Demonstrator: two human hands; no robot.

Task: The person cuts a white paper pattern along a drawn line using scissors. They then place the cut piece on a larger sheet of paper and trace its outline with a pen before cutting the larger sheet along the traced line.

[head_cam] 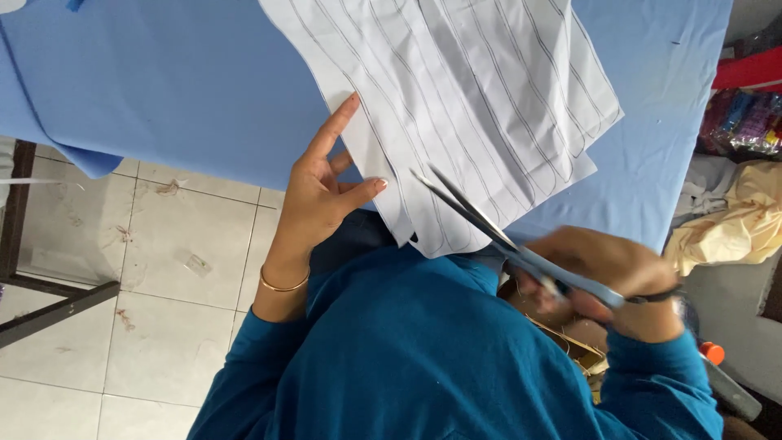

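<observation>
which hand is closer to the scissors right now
Right. The right hand grips the handles of the scissors; the left hand rests apart on the lined paper's edge, left of the blades.

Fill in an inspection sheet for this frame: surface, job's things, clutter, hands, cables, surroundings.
Surface: blue cloth covering the table.
Job's things: lined white paper sheets overhanging the near edge; scissors, blades open at the paper's edge.
Clutter: nothing seen on the cloth.
Hands: left hand presses fingers on the paper, gold bangle on the wrist; right hand grips the scissors, blurred.
Cables: nothing seen.
Surroundings: tiled floor, dark table frame, cream fabric pile at right.
</observation>
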